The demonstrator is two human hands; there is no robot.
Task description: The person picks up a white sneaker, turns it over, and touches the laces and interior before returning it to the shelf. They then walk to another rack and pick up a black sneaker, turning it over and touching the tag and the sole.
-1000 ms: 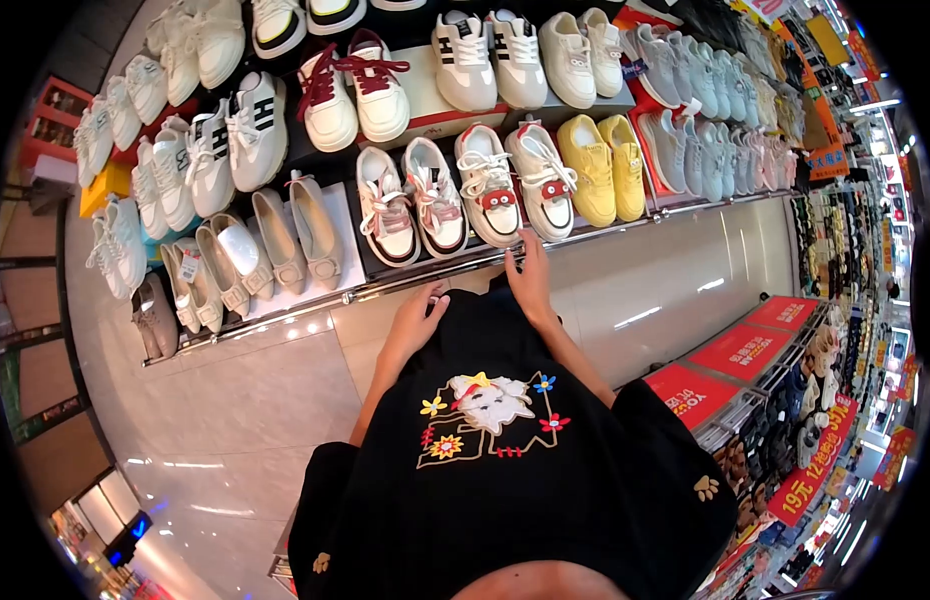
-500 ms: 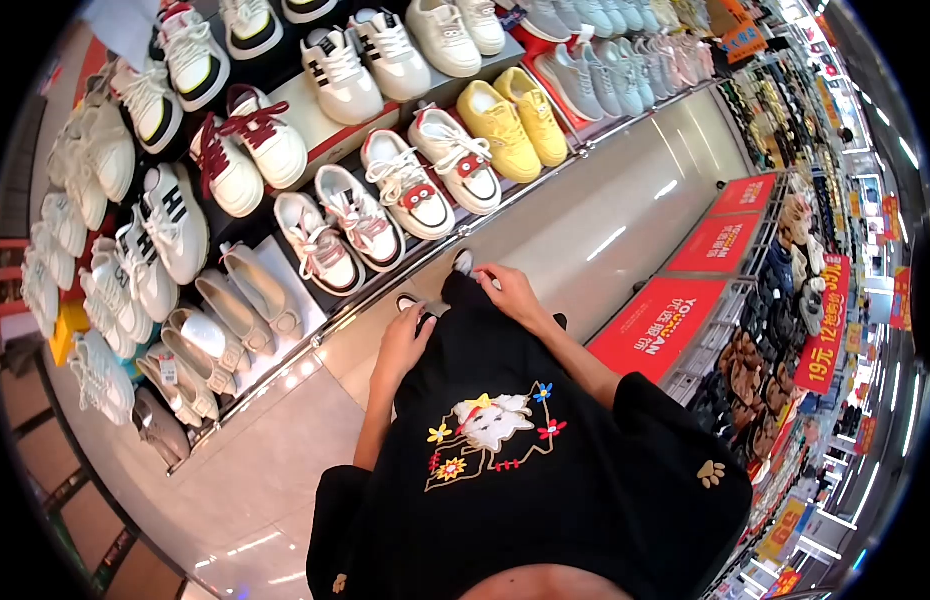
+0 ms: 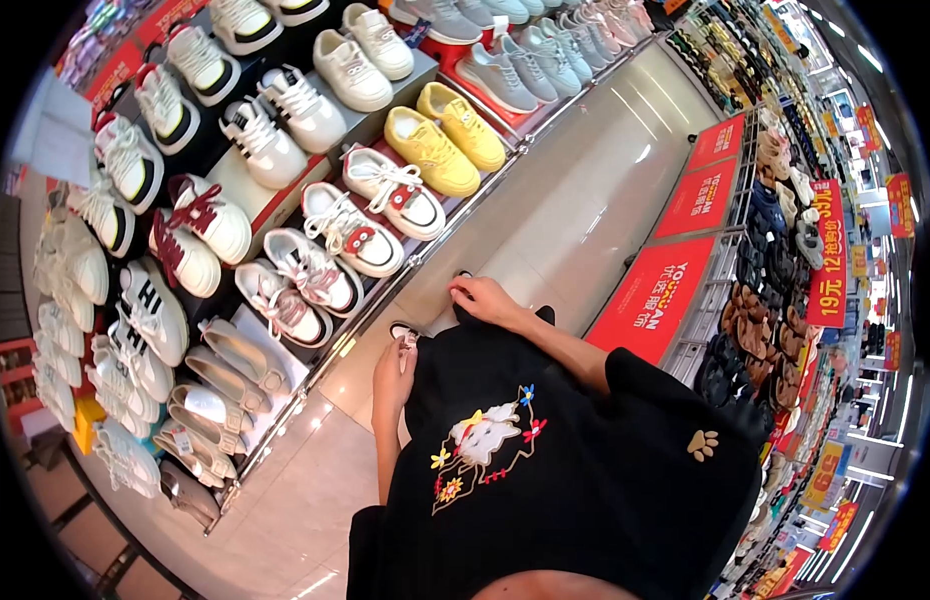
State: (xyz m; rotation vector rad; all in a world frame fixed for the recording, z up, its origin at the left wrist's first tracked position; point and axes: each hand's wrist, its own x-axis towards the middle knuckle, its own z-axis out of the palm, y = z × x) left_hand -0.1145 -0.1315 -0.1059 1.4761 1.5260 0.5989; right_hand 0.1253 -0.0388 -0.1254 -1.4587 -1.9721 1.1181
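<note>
My left hand (image 3: 393,376) hangs in front of the left side of my black trousers (image 3: 485,350), its fingers stretched loosely forward beside a shoe on my foot (image 3: 405,331). I see nothing held in it. Over the other trouser leg is my right hand (image 3: 483,300), with fingers curled in and no object visible between them. Ahead of both hands, apart from them, stands a shoe display. Nearest are white sneakers with pink laces (image 3: 317,268), white sneakers with red trim (image 3: 357,240) and yellow sneakers (image 3: 434,155).
A metal rail (image 3: 385,277) edges the display. Beige flat shoes (image 3: 225,400) stand at its left end. A tiled aisle (image 3: 575,190) runs forward to the right. Beside it are red sign boards (image 3: 653,300) and a rack of sandals (image 3: 760,340).
The view has shifted, so the front sneakers appear lower and further left. My right hand has curled in more, and my left hand is lower and further left in the view.
</note>
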